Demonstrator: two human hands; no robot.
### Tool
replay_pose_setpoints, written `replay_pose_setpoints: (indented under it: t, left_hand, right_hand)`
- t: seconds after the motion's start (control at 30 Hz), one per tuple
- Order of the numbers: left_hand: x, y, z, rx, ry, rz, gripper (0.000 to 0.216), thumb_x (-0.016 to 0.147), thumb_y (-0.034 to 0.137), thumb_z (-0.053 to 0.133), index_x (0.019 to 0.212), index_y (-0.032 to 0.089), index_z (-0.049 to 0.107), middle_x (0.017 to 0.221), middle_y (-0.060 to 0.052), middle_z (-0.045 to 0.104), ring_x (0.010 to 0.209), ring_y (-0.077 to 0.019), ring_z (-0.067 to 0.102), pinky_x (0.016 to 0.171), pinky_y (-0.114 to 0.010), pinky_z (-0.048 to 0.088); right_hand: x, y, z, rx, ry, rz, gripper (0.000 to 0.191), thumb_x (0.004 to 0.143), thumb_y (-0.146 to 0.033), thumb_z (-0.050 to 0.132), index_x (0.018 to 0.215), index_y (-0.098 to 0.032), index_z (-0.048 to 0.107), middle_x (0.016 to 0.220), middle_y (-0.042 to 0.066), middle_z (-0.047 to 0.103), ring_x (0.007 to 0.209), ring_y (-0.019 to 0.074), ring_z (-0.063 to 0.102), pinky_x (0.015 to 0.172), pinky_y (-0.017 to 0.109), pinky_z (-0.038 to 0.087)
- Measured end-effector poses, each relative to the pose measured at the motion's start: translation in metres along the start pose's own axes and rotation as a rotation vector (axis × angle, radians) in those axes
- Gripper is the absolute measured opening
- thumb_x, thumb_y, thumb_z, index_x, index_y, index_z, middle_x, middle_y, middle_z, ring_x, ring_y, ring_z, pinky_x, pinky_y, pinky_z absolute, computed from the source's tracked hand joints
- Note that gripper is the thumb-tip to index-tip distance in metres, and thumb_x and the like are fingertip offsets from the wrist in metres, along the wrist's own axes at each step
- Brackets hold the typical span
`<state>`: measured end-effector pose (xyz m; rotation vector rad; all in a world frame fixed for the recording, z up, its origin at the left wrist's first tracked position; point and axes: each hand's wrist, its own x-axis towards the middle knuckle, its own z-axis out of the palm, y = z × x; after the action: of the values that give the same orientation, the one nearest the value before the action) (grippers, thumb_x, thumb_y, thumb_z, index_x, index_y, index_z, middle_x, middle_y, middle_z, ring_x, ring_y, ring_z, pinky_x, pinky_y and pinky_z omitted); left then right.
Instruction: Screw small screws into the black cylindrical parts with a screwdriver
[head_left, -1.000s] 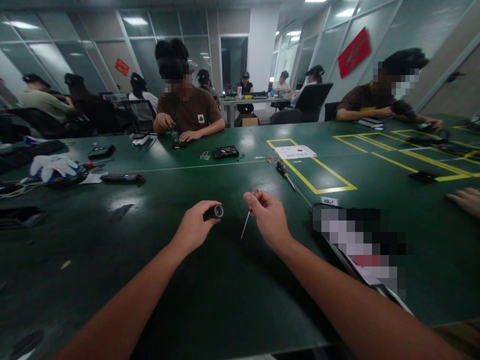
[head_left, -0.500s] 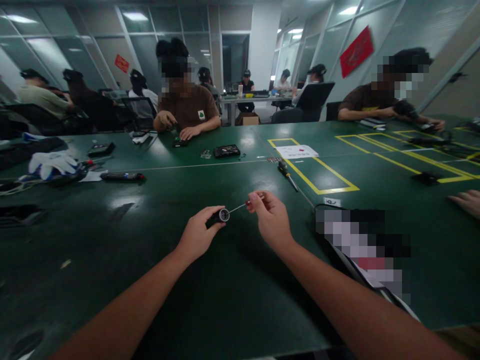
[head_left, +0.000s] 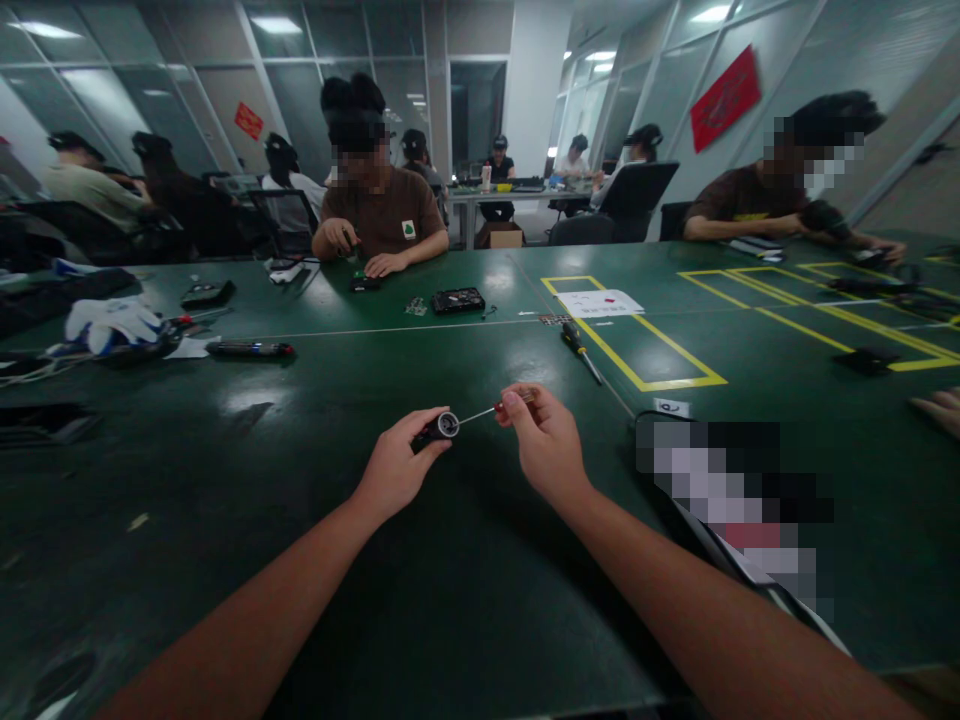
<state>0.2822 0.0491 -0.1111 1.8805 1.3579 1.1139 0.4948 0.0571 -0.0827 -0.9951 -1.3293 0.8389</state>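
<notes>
My left hand (head_left: 396, 462) is closed round a small black cylinder (head_left: 437, 428) with a silvery round end that faces right. My right hand (head_left: 546, 440) pinches a thin screwdriver (head_left: 489, 411) with a red collar, held nearly level. Its metal tip touches the cylinder's silvery end. Both hands hover just above the green table (head_left: 315, 500), close to its middle.
A yellow-handled screwdriver (head_left: 579, 348) lies by a yellow taped rectangle holding a white sheet (head_left: 604, 301). White gloves (head_left: 112, 322) and a dark tool (head_left: 249, 349) lie at the left. A blurred-out flat object (head_left: 739, 500) sits right of my arm. Several people work across the table; another person's hand (head_left: 939, 408) rests at the right edge.
One second ago the screwdriver pointed down, away from the cylinder. My right hand has swung it level, and its tip now meets the cylinder's end.
</notes>
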Motion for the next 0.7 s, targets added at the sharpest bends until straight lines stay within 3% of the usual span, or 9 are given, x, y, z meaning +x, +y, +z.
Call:
replay_pose_setpoints:
  t: [0.43,0.57,0.7]
  left_hand:
    - [0.0005,-0.0021,-0.0003,0.004,-0.021,0.063,0.042,0.091,0.019,0.069,0.132,0.026,0.066,0.132,-0.004,0.068,0.122,-0.0215,0.062,0.111,-0.042,0.047]
    - [-0.0006,-0.0019,-0.0003,0.005,-0.042,0.088,0.041,0.091,0.020,0.068,0.132,0.026,0.067,0.132,-0.004,0.068,0.123,-0.0218,0.062,0.111,-0.043,0.046]
    - [-0.0002,-0.0019,-0.0007,0.020,-0.031,0.086,0.041,0.091,0.019,0.068,0.131,0.025,0.067,0.131,-0.005,0.068,0.122,-0.0214,0.062,0.111,-0.042,0.046]
  right_hand:
    - [-0.0043,-0.0023,0.0017,-0.089,-0.014,-0.038,0.020,0.097,-0.043,0.060,0.101,-0.023,0.065,0.086,0.003,0.071,0.078,0.0189,0.069,0.074,0.034,0.054]
    - [-0.0016,-0.0041,0.0015,-0.059,-0.008,-0.014,0.019,0.096,-0.041,0.060,0.096,-0.022,0.065,0.081,0.001,0.068,0.071,0.0169,0.065,0.069,0.032,0.052]
    - [0.0002,-0.0052,0.0007,0.046,-0.124,0.041,0.018,0.094,-0.041,0.062,0.100,-0.023,0.063,0.068,-0.004,0.061,0.059,0.0146,0.057,0.058,0.029,0.045]
